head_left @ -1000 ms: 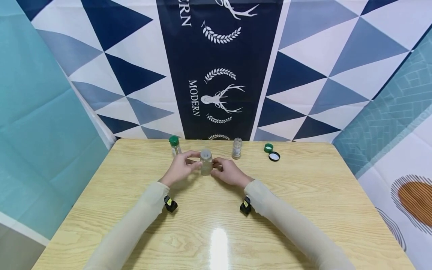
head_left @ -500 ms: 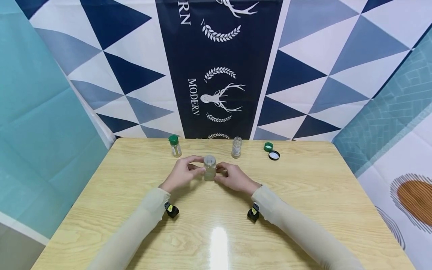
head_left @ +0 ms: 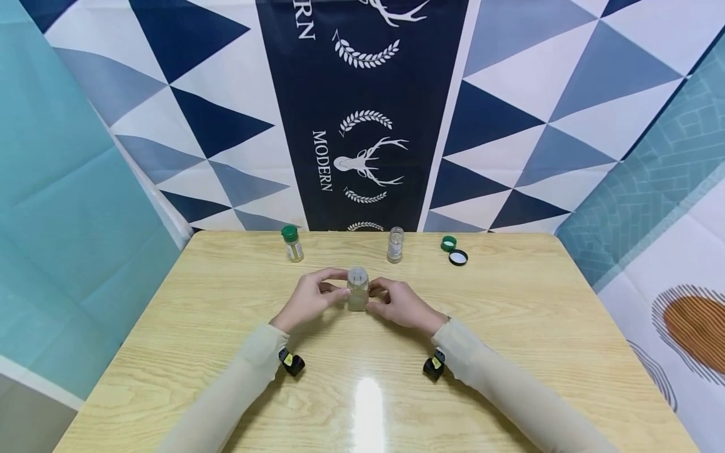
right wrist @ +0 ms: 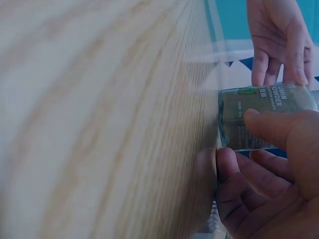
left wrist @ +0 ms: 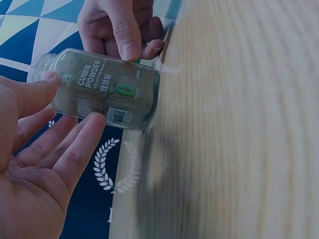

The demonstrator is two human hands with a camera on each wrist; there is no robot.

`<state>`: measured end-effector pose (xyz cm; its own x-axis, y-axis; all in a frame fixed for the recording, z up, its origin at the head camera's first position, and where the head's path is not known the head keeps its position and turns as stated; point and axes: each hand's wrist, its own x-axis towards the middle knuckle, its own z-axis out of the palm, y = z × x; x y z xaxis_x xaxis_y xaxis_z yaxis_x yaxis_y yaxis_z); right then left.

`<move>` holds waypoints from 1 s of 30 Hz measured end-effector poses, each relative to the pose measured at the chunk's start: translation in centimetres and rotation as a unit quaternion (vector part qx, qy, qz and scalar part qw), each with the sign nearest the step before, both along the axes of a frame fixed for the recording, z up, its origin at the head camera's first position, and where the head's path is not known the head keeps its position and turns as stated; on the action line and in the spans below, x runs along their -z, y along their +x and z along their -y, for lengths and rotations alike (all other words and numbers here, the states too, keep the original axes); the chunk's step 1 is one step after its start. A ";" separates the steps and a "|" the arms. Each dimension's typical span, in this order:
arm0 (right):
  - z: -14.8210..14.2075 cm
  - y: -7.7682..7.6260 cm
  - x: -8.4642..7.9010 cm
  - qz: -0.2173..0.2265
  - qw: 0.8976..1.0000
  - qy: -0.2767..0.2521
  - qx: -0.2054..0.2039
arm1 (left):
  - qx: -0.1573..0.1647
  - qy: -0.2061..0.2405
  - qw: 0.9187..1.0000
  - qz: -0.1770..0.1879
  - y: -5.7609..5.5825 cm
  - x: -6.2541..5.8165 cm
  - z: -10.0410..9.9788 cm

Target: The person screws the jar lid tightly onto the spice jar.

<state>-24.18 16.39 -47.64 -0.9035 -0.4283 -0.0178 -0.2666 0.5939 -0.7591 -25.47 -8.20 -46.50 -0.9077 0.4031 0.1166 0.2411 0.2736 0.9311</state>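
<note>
A square glass jar of cumin powder (head_left: pixel 358 296) stands upright in both hands near the middle of the table. Its label reads CUMIN POWDER in the left wrist view, where the bare threaded neck of the jar (left wrist: pixel 99 87) shows no screw lid. My left hand (head_left: pixel 311 299) pinches the upper part from the left, thumb in front. From the right, my right hand (head_left: pixel 404 305) grips the lower part; in the right wrist view its thumb presses the face of the jar (right wrist: pixel 234 112) near the base. Whether the base touches the table cannot be told.
Behind the hands stand a small green-capped spice bottle (head_left: pixel 292 246) at left and a clear uncapped bottle (head_left: pixel 395 246). Farther right, a green cap (head_left: pixel 449 243) and a black ring-edged lid (head_left: pixel 458 258) lie side by side. A patterned cloth (head_left: pixel 362 94) hangs behind the wooden table (head_left: pixel 510 333).
Both hands have moved with the jar toward the person and slightly right. The green-capped bottle, partly hidden behind the left hand earlier, is in full view now.
</note>
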 end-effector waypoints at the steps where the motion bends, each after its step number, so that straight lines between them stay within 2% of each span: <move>1: -0.1 0.1 0.0 0.000 1.000 -0.001 0.000 | 0.000 0.002 1.000 0.000 0.1 0.0 0.0; 11: -0.6 1.1 -0.1 -0.007 1.000 -0.005 -0.007 | 0.016 0.025 1.000 0.007 1.4 0.3 -0.3; 20: -0.9 1.9 0.1 0.003 1.000 0.007 -0.009 | 0.017 0.015 1.000 0.009 2.4 0.2 -0.3; 30: -1.2 2.9 -0.3 0.012 1.000 0.000 -0.013 | 0.020 0.008 1.000 0.016 2.9 0.5 -0.5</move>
<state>-21.28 17.62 -47.38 -0.8916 -0.4512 -0.0389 -0.2636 0.5869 -0.7655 -22.54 -7.67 -46.98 -0.8946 0.4367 0.0953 0.2220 0.2491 0.9427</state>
